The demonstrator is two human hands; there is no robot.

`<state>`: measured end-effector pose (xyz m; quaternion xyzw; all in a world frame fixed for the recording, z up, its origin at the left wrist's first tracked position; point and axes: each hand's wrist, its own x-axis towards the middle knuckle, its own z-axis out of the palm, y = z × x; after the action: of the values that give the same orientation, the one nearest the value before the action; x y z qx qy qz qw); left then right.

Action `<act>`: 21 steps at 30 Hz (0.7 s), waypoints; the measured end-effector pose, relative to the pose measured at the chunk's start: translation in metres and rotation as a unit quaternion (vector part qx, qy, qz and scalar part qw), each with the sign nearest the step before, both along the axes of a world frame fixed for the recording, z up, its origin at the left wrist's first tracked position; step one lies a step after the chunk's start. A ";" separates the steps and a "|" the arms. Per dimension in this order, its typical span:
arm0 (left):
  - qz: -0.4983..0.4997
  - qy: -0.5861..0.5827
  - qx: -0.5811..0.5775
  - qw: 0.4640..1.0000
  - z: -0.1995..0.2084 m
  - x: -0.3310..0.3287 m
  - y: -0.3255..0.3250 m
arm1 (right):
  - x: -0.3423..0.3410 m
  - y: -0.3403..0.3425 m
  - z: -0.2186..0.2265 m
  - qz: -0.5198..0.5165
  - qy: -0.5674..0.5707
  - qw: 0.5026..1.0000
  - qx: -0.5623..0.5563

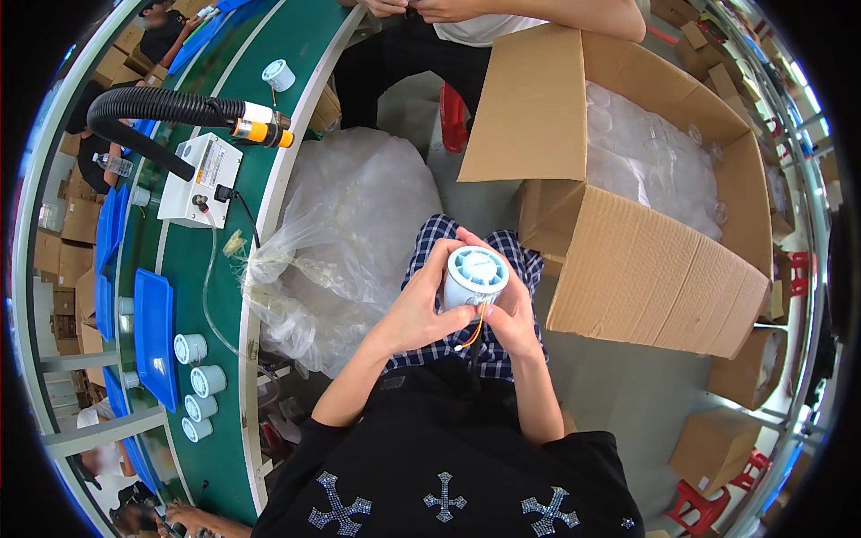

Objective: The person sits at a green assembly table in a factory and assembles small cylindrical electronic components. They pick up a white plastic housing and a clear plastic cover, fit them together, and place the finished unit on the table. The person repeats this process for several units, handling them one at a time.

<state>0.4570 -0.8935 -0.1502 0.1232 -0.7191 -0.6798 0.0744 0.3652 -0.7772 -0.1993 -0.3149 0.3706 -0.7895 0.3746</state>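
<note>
Both my hands hold one light-blue cylindrical part [473, 280] above my lap. Its vented, spoked top faces up, and thin red, yellow and black wires with a small white plug [460, 346] hang from its near side. My left hand [421, 309] wraps the part's left side, thumb at the front low edge. My right hand [509, 309] closes round its right side, thumb near the wires. What the fingers do behind the part is partly hidden.
Left runs a green conveyor belt [235, 394] with several similar light-blue parts [208, 380], a blue tray [154, 341] and a white box machine [204, 179] with a black hose. A large plastic bag [359, 215] lies beside it. An open carton [659, 278] stands right; another person [502, 13] sits ahead.
</note>
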 end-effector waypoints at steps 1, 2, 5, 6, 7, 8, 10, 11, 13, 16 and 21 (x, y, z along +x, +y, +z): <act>-0.005 0.000 0.011 1.000 0.001 0.001 -0.001 | 0.001 0.001 0.000 0.005 0.004 1.000 0.001; -0.009 0.001 0.022 1.000 0.002 0.001 -0.002 | 0.000 0.002 0.000 0.004 0.019 1.000 0.001; -0.016 0.030 0.020 0.999 0.000 -0.001 -0.003 | -0.001 0.004 0.005 0.004 0.025 1.000 0.007; -0.017 0.044 0.013 0.999 0.000 -0.002 -0.003 | -0.001 0.004 0.007 -0.004 0.035 0.999 0.011; -0.014 0.040 0.015 0.999 0.000 -0.002 -0.004 | -0.001 0.004 0.008 -0.010 0.045 0.999 0.016; -0.012 0.036 0.017 0.999 0.000 -0.003 -0.004 | -0.001 0.002 0.010 -0.016 0.054 0.998 0.022; -0.010 0.041 0.002 0.999 0.000 -0.004 -0.005 | 0.002 0.000 0.011 -0.028 0.038 0.999 0.006; -0.010 0.050 -0.013 0.999 -0.001 -0.005 -0.005 | 0.004 -0.001 0.012 -0.034 0.030 0.999 -0.003; -0.007 0.072 -0.034 0.997 -0.004 -0.005 -0.005 | 0.005 -0.001 0.012 -0.040 0.018 0.999 -0.017; 0.004 0.110 -0.056 0.992 -0.010 -0.005 -0.004 | 0.007 -0.002 0.011 -0.041 -0.001 0.999 -0.030; 0.047 0.161 -0.079 0.983 -0.015 -0.008 -0.002 | 0.009 -0.003 0.010 -0.056 0.018 0.998 -0.026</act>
<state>0.4492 -0.8953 -0.1650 0.0396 -0.7427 -0.6275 0.2305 0.3741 -0.7806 -0.1893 -0.3176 0.3733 -0.8127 0.3151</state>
